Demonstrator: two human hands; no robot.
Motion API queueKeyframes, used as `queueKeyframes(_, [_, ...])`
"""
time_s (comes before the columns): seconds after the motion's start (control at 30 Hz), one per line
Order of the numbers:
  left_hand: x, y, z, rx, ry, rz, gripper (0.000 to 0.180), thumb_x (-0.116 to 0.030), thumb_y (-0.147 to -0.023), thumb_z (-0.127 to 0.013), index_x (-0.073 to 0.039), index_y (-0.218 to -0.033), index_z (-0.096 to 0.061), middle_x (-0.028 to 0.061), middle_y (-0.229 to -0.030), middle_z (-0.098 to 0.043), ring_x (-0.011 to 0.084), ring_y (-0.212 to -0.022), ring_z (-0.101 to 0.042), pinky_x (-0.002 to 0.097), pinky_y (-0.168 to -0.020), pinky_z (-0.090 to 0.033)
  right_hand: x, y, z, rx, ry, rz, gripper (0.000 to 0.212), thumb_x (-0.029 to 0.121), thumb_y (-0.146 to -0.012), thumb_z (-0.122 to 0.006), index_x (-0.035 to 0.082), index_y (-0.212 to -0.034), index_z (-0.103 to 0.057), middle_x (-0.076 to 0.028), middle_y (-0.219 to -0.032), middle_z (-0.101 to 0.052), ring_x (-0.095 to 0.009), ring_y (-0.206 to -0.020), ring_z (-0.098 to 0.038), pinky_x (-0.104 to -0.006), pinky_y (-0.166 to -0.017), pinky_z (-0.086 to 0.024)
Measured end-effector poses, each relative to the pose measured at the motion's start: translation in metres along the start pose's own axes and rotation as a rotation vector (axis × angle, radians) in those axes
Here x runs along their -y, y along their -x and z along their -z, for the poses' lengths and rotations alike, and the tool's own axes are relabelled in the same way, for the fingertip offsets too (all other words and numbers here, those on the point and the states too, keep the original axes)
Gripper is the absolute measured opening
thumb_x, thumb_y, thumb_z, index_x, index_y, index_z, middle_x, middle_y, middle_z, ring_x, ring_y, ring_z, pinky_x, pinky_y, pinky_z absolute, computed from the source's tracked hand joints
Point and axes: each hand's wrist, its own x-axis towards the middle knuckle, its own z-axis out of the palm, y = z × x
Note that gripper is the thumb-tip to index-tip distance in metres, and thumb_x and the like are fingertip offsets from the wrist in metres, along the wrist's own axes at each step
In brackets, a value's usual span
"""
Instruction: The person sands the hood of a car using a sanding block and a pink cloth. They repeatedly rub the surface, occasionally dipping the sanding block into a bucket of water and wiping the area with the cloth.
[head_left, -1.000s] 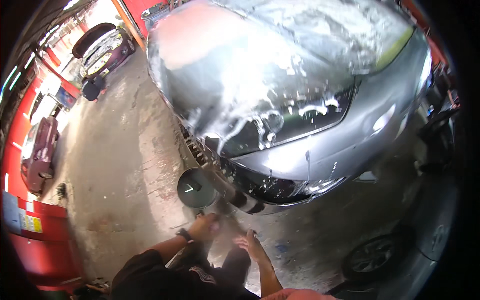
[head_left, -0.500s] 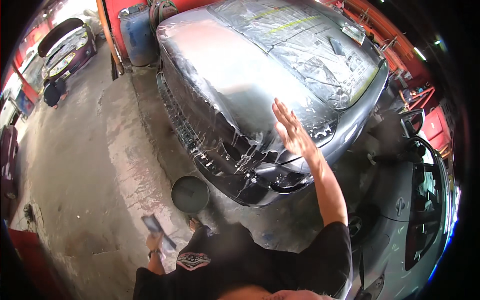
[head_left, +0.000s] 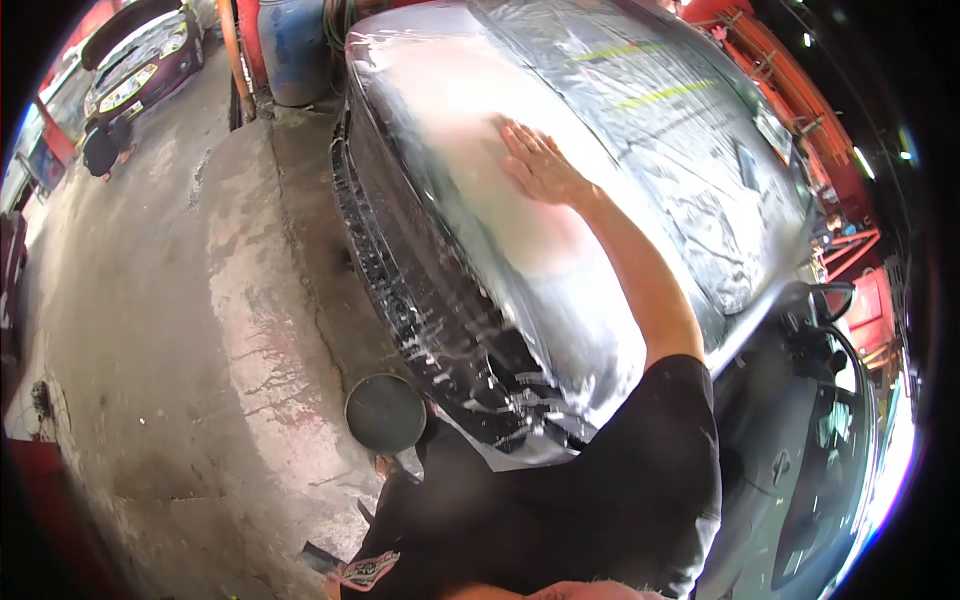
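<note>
My right hand point(head_left: 545, 170) lies on the pale pinkish patch of the silver car's hood point(head_left: 450, 90), fingers stretched out and flat, holding nothing. The hood looks wet and shiny around it. At the lower left, the end of a dark flat block point(head_left: 321, 557) shows beside my black shirt point(head_left: 590, 500), and a second thin dark tip sticks out nearby. My left hand, which grips this block in the earlier view, is hidden behind the shirt now. White drips and smears mark the car's dark front end point(head_left: 430, 310).
A round dark bucket point(head_left: 386, 415) stands on the concrete floor point(head_left: 150, 350) by my foot. Plastic sheeting point(head_left: 650, 130) covers the windshield. A dark grey car point(head_left: 780, 470) is close on my right. Behind stand a blue drum point(head_left: 295, 55) and, far left, another car point(head_left: 145, 70) with someone crouching point(head_left: 102, 150).
My right hand has moved forward and left, from above the hood's near corner down onto the pale patch. My body leans closer, and my left hand has gone out of sight behind the shirt.
</note>
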Motion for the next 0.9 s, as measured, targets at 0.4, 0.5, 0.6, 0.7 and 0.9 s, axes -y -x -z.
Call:
queueKeyframes(0.4, [-0.112,0.065,-0.01,-0.075,0.086,0.203,0.068,-0.067,-0.075,-0.071,0.0,-0.077,-0.061,0.0189,-0.072,-0.059,0.0368,-0.071,-0.054,0.0527,-0.067,-0.044,-0.058,-0.285,-0.04,0.157,-0.092,-0.267,0.075,0.056,-0.101,-0.024,0.01,-0.16,-0.02,-0.01,-0.167,-0.014,-0.028,-0.154,-0.012,-0.0549,-0.123,-0.012])
queueKeyframes(0.5, [-0.11,0.069,-0.008,-0.072,0.093,0.203,0.068,-0.067,-0.076,-0.072,0.0,-0.076,-0.059,0.0175,-0.07,-0.058,0.0352,-0.07,-0.052,0.0519,-0.066,-0.043,-0.056,-0.271,-0.042,0.182,-0.066,-0.245,0.075,0.056,-0.101,-0.024,0.009,-0.159,-0.021,-0.011,-0.167,-0.015,-0.028,-0.154,-0.013,-0.0532,-0.123,-0.011])
queueKeyframes(0.6, [-0.105,0.056,-0.004,-0.079,0.105,0.171,0.068,-0.066,-0.076,-0.072,0.0,-0.075,-0.058,0.0161,-0.069,-0.056,0.0335,-0.068,-0.05,0.0511,-0.065,-0.042,-0.053,-0.224,-0.033,0.167,-0.069,-0.228,0.075,0.056,-0.102,-0.025,0.008,-0.159,-0.021,-0.013,-0.167,-0.016,-0.029,-0.154,-0.013,-0.0514,-0.123,-0.012])
queueKeyframes(0.7, [-0.09,0.034,0.006,-0.087,0.121,0.121,0.067,-0.066,-0.076,-0.072,0.0,-0.074,-0.057,0.0146,-0.067,-0.055,0.0318,-0.066,-0.048,0.0503,-0.063,-0.041,-0.05,-0.162,-0.028,0.141,-0.071,-0.199,0.076,0.056,-0.102,-0.025,0.006,-0.158,-0.021,-0.016,-0.166,-0.016,-0.031,-0.154,-0.013,-0.0504,-0.123,-0.012])
queueKeyframes(0.9, [-0.041,-0.028,0.025,-0.146,0.176,0.018,0.067,-0.065,-0.077,-0.073,0.0,-0.072,-0.055,0.0118,-0.063,-0.052,0.0284,-0.062,-0.044,0.0488,-0.061,-0.039,-0.006,-0.02,0.013,0.111,-0.074,-0.184,0.074,0.054,-0.103,-0.027,0.006,-0.158,-0.02,-0.017,-0.166,-0.016,-0.033,-0.153,-0.014,-0.05,-0.124,-0.012])
